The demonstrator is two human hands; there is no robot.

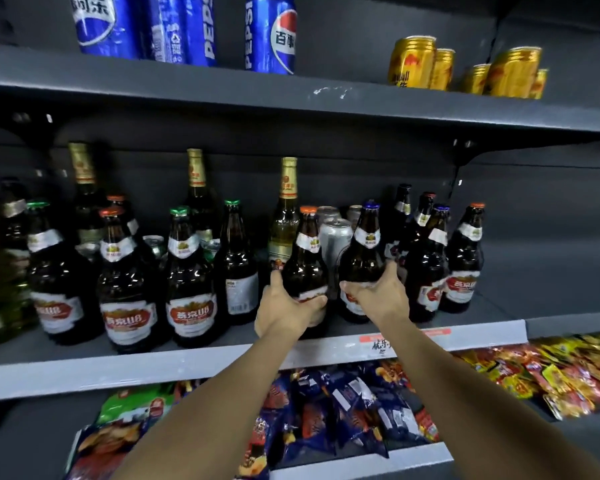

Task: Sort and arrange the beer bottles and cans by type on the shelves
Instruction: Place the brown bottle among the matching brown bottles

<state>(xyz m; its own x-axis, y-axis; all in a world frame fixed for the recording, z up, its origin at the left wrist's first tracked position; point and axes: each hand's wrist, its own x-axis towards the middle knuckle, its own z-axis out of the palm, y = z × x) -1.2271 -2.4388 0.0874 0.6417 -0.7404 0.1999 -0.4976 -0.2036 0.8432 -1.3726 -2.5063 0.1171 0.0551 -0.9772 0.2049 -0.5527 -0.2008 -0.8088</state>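
On the middle shelf (201, 362) stand many brown beer bottles with red and white labels. My left hand (288, 310) grips the lower body of an orange-capped brown bottle (307, 261). My right hand (378, 292) grips a blue-capped brown bottle (364, 254) just to its right. A silver can (335, 244) stands between and behind the two bottles, with more silver cans behind it. A tall gold-necked clear bottle (286, 216) rises behind the left-hand bottle. Both held bottles are upright near the shelf's front.
Several more brown bottles stand to the left (127, 282) and right (463, 261). Blue Pepsi cans (271, 32) and gold cans (413, 62) sit on the upper shelf. Snack packets (343, 403) fill the shelf below. Bare shelf lies at the far right (551, 271).
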